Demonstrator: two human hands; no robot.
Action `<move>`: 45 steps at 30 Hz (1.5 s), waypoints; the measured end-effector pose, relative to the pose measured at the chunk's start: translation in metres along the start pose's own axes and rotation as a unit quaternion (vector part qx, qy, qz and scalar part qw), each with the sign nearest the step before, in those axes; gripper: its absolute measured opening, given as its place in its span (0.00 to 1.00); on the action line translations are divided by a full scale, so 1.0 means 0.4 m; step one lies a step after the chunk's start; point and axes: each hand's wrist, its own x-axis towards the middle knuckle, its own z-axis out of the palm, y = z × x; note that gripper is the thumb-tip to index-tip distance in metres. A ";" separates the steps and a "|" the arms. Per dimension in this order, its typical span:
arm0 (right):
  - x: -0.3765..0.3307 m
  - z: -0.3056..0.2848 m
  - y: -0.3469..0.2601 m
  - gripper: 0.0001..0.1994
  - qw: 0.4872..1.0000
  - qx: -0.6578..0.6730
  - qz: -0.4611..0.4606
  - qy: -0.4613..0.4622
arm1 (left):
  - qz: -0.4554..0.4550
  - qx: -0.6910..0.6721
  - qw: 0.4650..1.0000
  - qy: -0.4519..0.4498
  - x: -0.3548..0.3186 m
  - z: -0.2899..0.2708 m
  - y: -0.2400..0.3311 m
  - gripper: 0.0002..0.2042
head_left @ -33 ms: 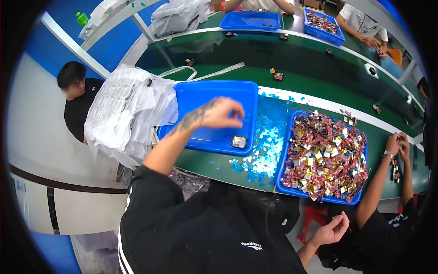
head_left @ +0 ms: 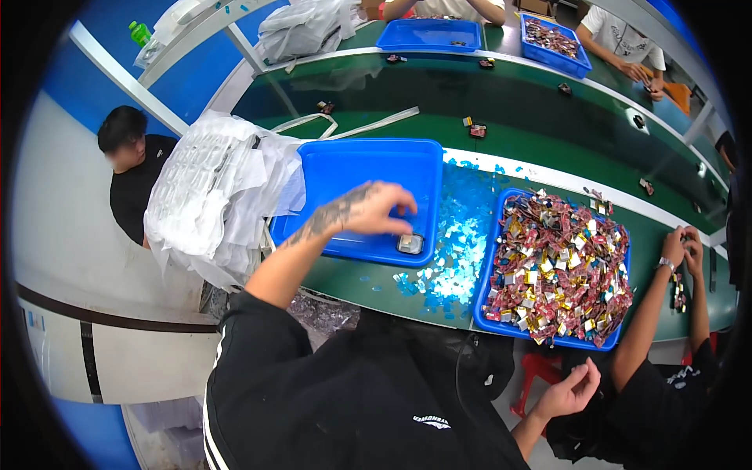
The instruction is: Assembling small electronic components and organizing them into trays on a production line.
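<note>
You have two hands (head_left: 384, 210) (head_left: 570, 392) in view and four blue plastic trays (head_left: 368, 160) (head_left: 509, 330) (head_left: 429, 37) (head_left: 554, 63), two of them near you and two across the one green conveyor belt (head_left: 352, 86). One small squarish part (head_left: 410, 244) lies in your near left tray; the heaped small parts (head_left: 560, 266) beside it defy counting. You also have one green bottle (head_left: 140, 33) and at least five other people (head_left: 137, 172).

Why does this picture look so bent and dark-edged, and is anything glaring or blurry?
In the head view, the wide fisheye lens bows the long green belt and leaves black corners; glare whitens part of the blue scraps; the left hand looks slightly soft, possibly motion blur.
</note>
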 end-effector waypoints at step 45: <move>0.288 0.333 -0.212 0.16 0.920 0.301 0.180 -0.176 | 0.028 -0.344 0.927 0.148 0.113 0.185 0.260 0.12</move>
